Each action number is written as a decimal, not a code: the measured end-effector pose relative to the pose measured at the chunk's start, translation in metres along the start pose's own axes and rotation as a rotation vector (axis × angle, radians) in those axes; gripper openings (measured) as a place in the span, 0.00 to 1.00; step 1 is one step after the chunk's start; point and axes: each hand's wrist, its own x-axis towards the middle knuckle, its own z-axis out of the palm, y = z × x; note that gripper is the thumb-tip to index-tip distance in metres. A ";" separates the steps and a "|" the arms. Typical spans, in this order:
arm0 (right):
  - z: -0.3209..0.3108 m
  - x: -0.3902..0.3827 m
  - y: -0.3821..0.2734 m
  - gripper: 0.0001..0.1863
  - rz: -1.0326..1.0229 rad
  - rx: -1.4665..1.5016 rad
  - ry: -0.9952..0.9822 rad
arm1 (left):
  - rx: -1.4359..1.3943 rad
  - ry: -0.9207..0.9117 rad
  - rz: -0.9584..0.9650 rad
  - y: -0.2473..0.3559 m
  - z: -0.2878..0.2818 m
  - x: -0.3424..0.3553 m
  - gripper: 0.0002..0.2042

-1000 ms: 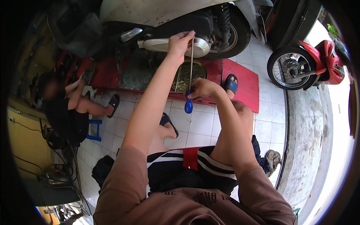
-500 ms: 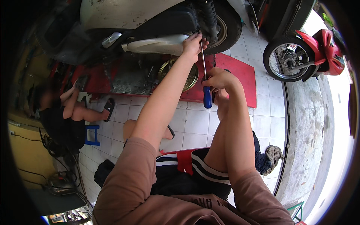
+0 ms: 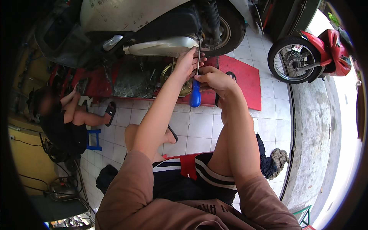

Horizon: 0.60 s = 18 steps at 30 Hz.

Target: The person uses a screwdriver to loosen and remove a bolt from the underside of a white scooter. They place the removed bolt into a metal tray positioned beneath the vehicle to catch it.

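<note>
My right hand [image 3: 209,82] is closed on the blue-handled screwdriver [image 3: 194,94], whose long steel shaft runs up to the dark plastic housing [image 3: 174,30] of the raised scooter [image 3: 115,13], just ahead of the black shock absorber [image 3: 212,21]. Beside the shaft, below the silver engine cover [image 3: 161,46], my left hand [image 3: 188,63] is open, fingers apart and loosely extended; whether they touch the shaft I cannot tell. Behind my hands a round gold-coloured pan [image 3: 168,76] sits on the red lift platform [image 3: 245,90], partly hidden by my left forearm.
At left, another person [image 3: 61,122] in dark clothes sits on a blue stool [image 3: 94,140] beside hoses and cables. A red motorbike [image 3: 333,57] stands at upper right. Dark bundled cloths [image 3: 274,165] lie on the tiled floor [image 3: 195,132] by my right leg.
My left hand has come down from the upper end of the shaft and its fingers have loosened. The screwdriver's tip has moved up to the housing, its handle slightly left since half a second ago.
</note>
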 end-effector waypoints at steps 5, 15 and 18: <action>0.007 0.004 0.003 0.17 -0.049 0.232 -0.048 | -0.021 0.048 -0.086 -0.039 -0.032 -0.112 0.19; 0.009 0.018 0.015 0.16 -0.218 0.470 -0.306 | -0.956 -0.275 -0.319 -0.011 0.016 -0.209 0.20; 0.000 0.023 0.021 0.16 -0.255 0.475 -0.370 | -1.132 -0.295 -0.357 -0.014 0.021 -0.205 0.18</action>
